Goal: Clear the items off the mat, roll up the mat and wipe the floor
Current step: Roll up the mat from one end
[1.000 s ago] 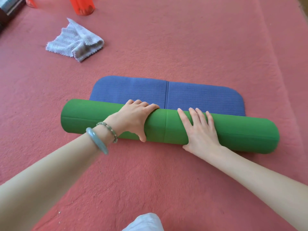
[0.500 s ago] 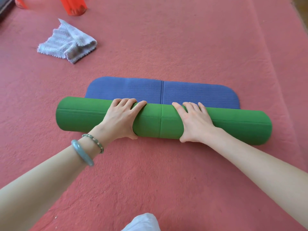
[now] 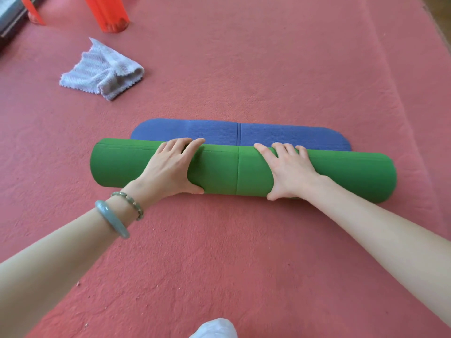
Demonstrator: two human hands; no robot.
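Note:
The mat is mostly rolled into a thick green roll [image 3: 227, 172] lying across the pink carpet. A narrow blue strip [image 3: 288, 137] of its inner side still lies flat behind the roll. My left hand [image 3: 168, 169] presses on the roll left of its middle seam, fingers over the top and thumb on the near side. My right hand [image 3: 288, 172] grips the roll just right of the seam in the same way. A crumpled pale lilac cloth [image 3: 102, 71] lies on the carpet at the far left.
Pink carpet [image 3: 268, 69] covers the floor all around. Orange plastic stool legs [image 3: 109, 13] stand at the top left beside a dark furniture edge [image 3: 9, 23]. A white bit of clothing [image 3: 214, 329] shows at the bottom edge.
Both hands have pushed the green roll farther away from me, and the flat blue strip behind it has grown narrower.

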